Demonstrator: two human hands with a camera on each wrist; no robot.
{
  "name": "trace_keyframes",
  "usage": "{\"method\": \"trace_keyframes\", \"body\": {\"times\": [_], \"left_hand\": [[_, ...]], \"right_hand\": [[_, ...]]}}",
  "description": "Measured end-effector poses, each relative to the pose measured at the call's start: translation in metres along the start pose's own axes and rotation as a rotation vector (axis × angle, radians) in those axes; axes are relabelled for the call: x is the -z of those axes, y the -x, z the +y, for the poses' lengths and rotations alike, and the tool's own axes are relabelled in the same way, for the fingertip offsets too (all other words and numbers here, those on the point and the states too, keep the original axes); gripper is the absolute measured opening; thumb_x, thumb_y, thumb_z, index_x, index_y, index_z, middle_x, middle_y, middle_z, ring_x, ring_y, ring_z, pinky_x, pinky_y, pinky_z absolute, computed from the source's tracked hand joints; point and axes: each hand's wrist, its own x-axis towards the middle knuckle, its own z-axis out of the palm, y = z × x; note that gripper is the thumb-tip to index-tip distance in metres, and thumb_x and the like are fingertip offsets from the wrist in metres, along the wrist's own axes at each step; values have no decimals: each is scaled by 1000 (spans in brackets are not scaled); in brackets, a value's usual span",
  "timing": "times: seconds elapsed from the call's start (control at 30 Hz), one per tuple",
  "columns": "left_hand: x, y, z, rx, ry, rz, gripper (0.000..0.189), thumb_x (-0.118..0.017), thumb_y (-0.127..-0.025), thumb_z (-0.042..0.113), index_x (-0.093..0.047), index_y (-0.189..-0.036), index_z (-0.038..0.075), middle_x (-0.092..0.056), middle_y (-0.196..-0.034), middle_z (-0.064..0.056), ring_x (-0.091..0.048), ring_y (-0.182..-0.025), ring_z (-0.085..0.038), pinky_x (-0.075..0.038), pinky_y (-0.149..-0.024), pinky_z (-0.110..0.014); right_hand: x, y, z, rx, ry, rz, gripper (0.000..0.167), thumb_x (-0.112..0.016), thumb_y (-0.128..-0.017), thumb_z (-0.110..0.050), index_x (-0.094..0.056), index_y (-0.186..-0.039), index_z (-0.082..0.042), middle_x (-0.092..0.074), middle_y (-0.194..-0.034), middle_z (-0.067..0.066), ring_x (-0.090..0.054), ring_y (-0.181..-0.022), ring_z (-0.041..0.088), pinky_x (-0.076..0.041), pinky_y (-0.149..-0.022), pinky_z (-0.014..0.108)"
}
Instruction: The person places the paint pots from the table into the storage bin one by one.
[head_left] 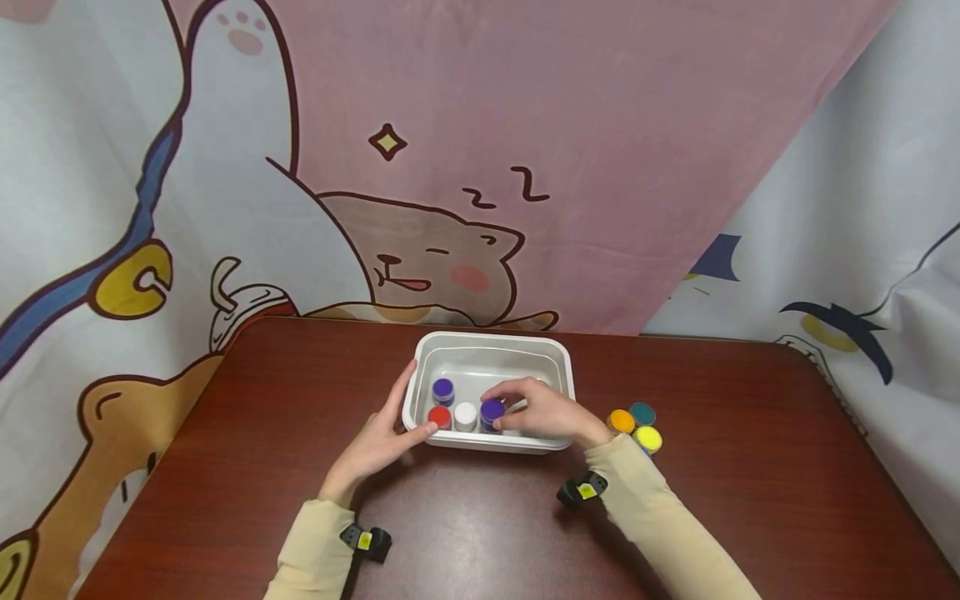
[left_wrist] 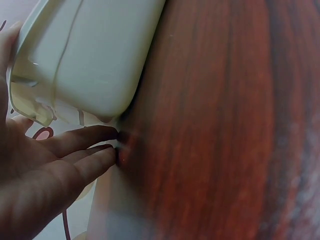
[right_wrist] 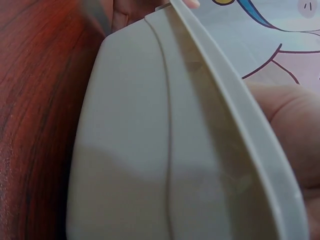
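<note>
A white plastic tub (head_left: 495, 337) stands on the table. My left hand (head_left: 382, 442) holds its left front corner, thumb over the front rim and the other fingers outside along the wall. In the left wrist view, fingertips (left_wrist: 107, 134) reach down to the tabletop beside the tub's corner. Inside the tub, my right hand (head_left: 551, 412) pinches a small purple-lidded jar (head_left: 492, 413) between thumb and fingers. To its left, along the front wall, are a white jar (head_left: 465, 417) and a red-lidded jar (head_left: 439, 417). Behind the red one stands another purple-lidded jar (head_left: 443, 392). The right wrist view shows mainly the tub's outer wall (right_wrist: 120, 125).
Right of the tub, beside my right wrist, cluster jars with orange (head_left: 621, 421), teal (head_left: 642, 413) and yellow (head_left: 648, 438) lids, with a bit of blue below them. The dark red wooden table (head_left: 465, 533) meets a cartoon-printed cloth (head_left: 600, 167) at its back edge.
</note>
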Motion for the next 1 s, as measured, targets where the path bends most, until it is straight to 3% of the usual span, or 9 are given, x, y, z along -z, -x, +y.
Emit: {"method": "trace_keyframes", "body": {"times": [0.47,0.7,0.87,1.0], "left_hand": [[-1,-2,-2,-18,-5,-7,91,-72,-88,17,-11,-156,13,-24,-153,-24,-36,-131,-45,-30,-102,-61],[-7,-13,-38,-31,-3,19,94,-74,-87,24,-10,-156,30,-25,-156,-15,-37,-133,-40,-30,-102,-61],[-8,-13,-44,-29,6,14,94,-74,-86,30,-11,-155,38,-27,-155,-13,-41,-130,-39,-32,-101,-62],[-8,-13,-45,-12,4,20,95,-75,-86,28,-10,-155,36,-28,-154,-14,-43,-129,-39,-34,-100,-61]], "right_hand": [[-5,-5,5,-56,-2,-55,31,-71,-83,-2,-67,-114,3,-69,-106,10,-64,-96,25,-50,-84,32],[-5,-4,4,-47,-49,-38,30,-68,-84,0,-66,-113,4,-68,-108,13,-64,-97,26,-51,-81,31],[-2,0,1,-3,-88,-10,30,-67,-83,1,-66,-113,5,-68,-106,16,-63,-96,29,-51,-82,34],[2,4,-2,24,-99,16,30,-66,-84,-1,-65,-114,6,-67,-106,18,-61,-96,27,-50,-84,37]]}}
